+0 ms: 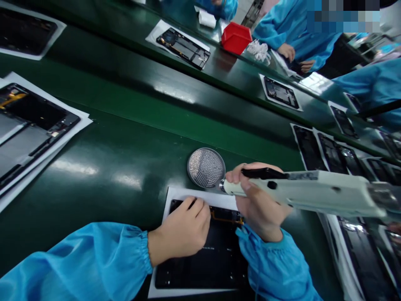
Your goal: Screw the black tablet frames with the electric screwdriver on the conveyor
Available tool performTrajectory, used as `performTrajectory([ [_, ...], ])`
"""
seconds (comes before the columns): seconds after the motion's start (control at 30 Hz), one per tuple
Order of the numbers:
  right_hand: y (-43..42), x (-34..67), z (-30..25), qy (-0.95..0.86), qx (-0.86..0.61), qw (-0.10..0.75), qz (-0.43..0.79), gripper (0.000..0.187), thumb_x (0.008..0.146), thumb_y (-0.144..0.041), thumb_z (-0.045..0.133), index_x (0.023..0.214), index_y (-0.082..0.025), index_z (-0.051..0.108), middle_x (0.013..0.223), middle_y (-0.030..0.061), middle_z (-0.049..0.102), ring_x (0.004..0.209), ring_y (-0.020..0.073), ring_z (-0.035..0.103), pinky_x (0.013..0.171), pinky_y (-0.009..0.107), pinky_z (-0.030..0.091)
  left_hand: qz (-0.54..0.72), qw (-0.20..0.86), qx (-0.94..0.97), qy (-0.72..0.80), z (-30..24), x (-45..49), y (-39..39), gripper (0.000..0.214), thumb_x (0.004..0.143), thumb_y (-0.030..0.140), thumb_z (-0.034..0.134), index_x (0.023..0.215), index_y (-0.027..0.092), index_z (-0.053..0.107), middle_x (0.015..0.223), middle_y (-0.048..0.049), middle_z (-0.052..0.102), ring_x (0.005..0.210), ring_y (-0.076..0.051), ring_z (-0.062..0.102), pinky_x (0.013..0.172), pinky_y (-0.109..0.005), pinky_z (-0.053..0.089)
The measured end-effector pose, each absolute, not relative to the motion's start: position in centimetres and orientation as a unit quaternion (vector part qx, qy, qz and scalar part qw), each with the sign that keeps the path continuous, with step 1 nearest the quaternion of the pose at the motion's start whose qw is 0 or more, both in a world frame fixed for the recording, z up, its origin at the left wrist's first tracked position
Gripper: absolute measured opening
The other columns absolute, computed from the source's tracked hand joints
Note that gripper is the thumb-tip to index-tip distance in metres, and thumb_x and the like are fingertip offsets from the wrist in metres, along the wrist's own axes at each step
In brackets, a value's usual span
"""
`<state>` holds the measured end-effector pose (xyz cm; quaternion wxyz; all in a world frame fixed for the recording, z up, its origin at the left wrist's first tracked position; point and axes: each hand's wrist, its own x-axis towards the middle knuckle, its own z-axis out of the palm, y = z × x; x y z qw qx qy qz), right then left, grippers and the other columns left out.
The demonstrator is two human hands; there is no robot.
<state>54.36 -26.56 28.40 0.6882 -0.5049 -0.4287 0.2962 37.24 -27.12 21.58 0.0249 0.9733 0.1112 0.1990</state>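
My right hand point(260, 200) is wrapped around a pale electric screwdriver point(326, 190) with a black lever. The driver lies nearly level, its metal nose at the rim of a round screw tray point(207, 167). Small screws gather on the tray's left side over a dimpled plate. Below it lies a dark tablet housing point(203, 267) on white paper point(181, 193), an orange flex cable near its top edge. Over the housing's upper left part rests my left hand point(186, 228), fingers curled together; whatever is between the fingertips is hidden.
Another tablet housing point(37, 121) lies on paper at the left. Several more point(363, 251) line the right side. Beyond a raised green ledge, further housings point(184, 46) and a red bin point(236, 38) stand near co-workers in blue sleeves point(282, 25).
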Motion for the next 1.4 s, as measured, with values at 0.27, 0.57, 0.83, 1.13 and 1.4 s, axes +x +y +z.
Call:
performTrajectory([
  [0.27, -25.7, 54.3, 27.4, -0.401, -0.532, 0.681, 0.304, 0.021, 0.073, -0.011, 0.07, 0.092, -0.021, 0.069, 0.071, -0.001, 0.066, 0.067, 0.0165, 0.063, 0.07, 0.037, 0.053, 0.214, 0.049, 0.967, 0.126, 21.9, 37.5, -27.2, 0.033, 0.096, 0.015, 0.045, 0.114, 0.003, 0.069, 0.112, -0.0192, 0.069, 0.098, -0.032, 0.063, 0.086, -0.046, 0.047],
  [0.57, -25.3, 54.1, 27.0, -0.388, -0.54, 0.68, 0.309, 0.019, 0.072, -0.013, 0.07, 0.09, -0.02, 0.068, 0.068, -0.0003, 0.066, 0.066, 0.0168, 0.063, 0.07, 0.036, 0.053, 0.181, 0.081, 0.972, 0.125, 22.3, 37.7, -27.1, 0.033, 0.096, 0.016, 0.044, 0.112, 0.004, 0.07, 0.119, -0.0186, 0.065, 0.1, -0.031, 0.061, 0.089, -0.046, 0.045],
  [0.83, -25.2, 54.3, 26.9, -0.395, -0.562, 0.662, 0.3, 0.016, 0.075, -0.019, 0.071, 0.09, -0.021, 0.065, 0.07, -0.0006, 0.066, 0.067, 0.0175, 0.063, 0.072, 0.039, 0.054, 0.173, 0.077, 0.975, 0.119, 22.2, 37.6, -27.2, 0.035, 0.097, 0.02, 0.044, 0.117, 0.003, 0.068, 0.121, -0.0202, 0.064, 0.103, -0.033, 0.059, 0.09, -0.047, 0.043],
  [1.13, -25.4, 54.1, 27.5, -0.397, -0.552, 0.676, 0.285, 0.023, 0.072, -0.016, 0.07, 0.094, -0.022, 0.069, 0.072, -0.0001, 0.066, 0.067, 0.0179, 0.062, 0.07, 0.04, 0.052, 0.175, 0.082, 0.973, 0.125, 21.8, 37.6, -27.4, 0.039, 0.093, 0.025, 0.052, 0.119, 0.001, 0.066, 0.12, -0.0231, 0.063, 0.107, -0.035, 0.059, 0.092, -0.049, 0.042],
  [1.4, -30.5, 53.8, 29.3, -0.443, -0.52, 0.658, 0.316, 0.022, 0.078, -0.018, 0.069, 0.098, -0.027, 0.074, 0.073, 0.0004, 0.058, 0.068, 0.0167, 0.057, 0.061, 0.036, 0.05, 0.198, 0.107, 0.963, 0.15, 21.7, 37.6, -27.3, 0.035, 0.09, 0.025, 0.055, 0.112, 0.001, 0.068, 0.113, -0.0233, 0.064, 0.11, -0.037, 0.059, 0.097, -0.048, 0.042],
])
